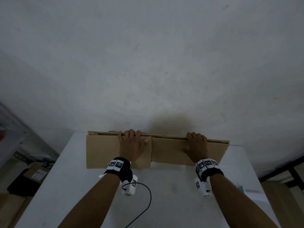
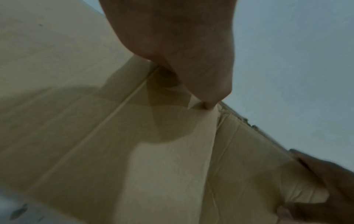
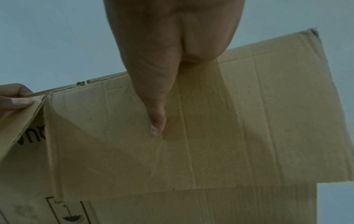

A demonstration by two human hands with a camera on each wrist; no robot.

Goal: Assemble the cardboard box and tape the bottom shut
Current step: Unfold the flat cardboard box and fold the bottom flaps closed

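A flattened brown cardboard box stands at the far edge of the white table, its two near flaps facing me. My left hand grips the top edge of the left flap, fingers curled over it and thumb on the front face. My right hand grips the top edge of the right flap the same way, thumb pressed flat on the cardboard. Printed handling symbols show lower on the box. No tape is in view.
A grey wall rises right behind the box. A black cable trails across the table from my left wrist. A carton on the floor lies to the left, and a dark frame stands to the right.
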